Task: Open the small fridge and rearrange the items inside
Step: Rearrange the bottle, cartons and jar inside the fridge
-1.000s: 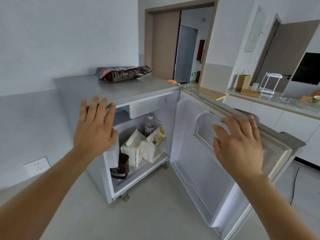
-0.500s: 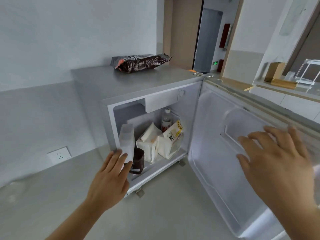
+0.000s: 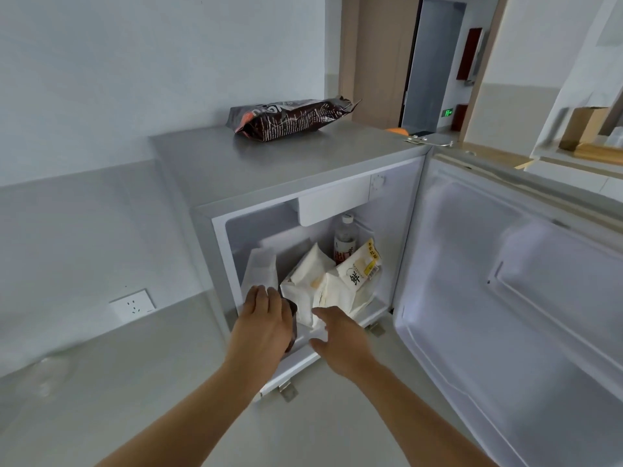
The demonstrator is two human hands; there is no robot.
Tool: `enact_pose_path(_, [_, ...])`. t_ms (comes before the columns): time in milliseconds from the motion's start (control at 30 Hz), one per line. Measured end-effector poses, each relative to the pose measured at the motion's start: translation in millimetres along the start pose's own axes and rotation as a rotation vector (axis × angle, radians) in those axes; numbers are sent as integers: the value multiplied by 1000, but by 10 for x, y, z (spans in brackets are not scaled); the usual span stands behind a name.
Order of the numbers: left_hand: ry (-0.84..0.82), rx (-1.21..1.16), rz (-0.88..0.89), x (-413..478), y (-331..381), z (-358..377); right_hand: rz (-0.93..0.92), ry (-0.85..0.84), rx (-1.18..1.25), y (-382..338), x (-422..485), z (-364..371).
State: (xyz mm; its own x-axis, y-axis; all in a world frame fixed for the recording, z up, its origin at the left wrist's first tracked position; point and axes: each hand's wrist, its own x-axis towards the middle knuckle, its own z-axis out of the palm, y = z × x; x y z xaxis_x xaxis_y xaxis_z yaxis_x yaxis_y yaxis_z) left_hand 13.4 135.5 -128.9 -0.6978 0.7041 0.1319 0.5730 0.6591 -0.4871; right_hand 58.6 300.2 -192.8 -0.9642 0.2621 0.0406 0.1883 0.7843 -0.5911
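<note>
With the fridge (image 3: 236, 183) door (image 3: 505, 298) already open, the left hand (image 3: 263, 328) closes its fingers on a dark jar (image 3: 292, 318) at the floor's front-left corner; the right hand (image 3: 340, 338), fingers spread, nears white bags (image 3: 323, 291). Lifting comes next.

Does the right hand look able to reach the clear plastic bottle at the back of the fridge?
Probably not directly: the right hand is at the fridge's front edge, and white paper bags stand in front of the clear plastic bottle, though its neck shows above them.

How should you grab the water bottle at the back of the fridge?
Grip the bottle by its neck, just under the cap, coming from above and the front. It stands upright behind the white bags, which hide its lower body, so only the top is free.
</note>
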Motion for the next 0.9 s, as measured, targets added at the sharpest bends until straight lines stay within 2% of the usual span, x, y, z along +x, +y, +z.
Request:
enact_pose_path(133, [-180, 62, -62, 306, 17, -104, -90, -11, 78, -33, 353, 281])
enact_pose_path(367, [-299, 31, -95, 551, -26, -81, -155, 64, 170, -112, 569, 631])
enact_pose_path(667, [-323, -68, -142, 617, -29, -42, -75, 210, 175, -66, 573, 929])
enact_pose_path(900, [-271, -221, -186, 672, -79, -52, 6, 201, 269, -33, 534, 1006])
